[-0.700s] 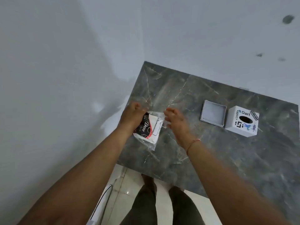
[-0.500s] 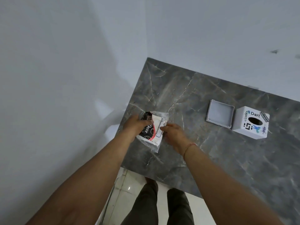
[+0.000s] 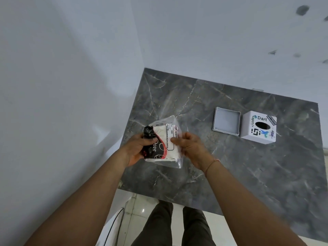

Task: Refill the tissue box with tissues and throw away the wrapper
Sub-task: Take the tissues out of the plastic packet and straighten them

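A pack of tissues (image 3: 164, 139) in a clear plastic wrapper with black, red and white print is held above the left part of the grey marble table (image 3: 230, 166). My left hand (image 3: 137, 148) grips its dark left end. My right hand (image 3: 192, 148) pinches its right edge. A white cube-shaped tissue box (image 3: 258, 127) with stickers and an oval hole on top stands at the far right. Its shallow grey base tray (image 3: 226, 123) lies open side up, just left of the box.
White walls border the table on the left and at the back. Below the table's near edge I see a light tiled floor, my dark trousers (image 3: 177, 226) and a thin black cable (image 3: 113, 222) at the lower left.
The pack was pressed down near the table's left edge; both hands have now lifted it and tilted its printed face toward me. The box and tray have not moved on the table.
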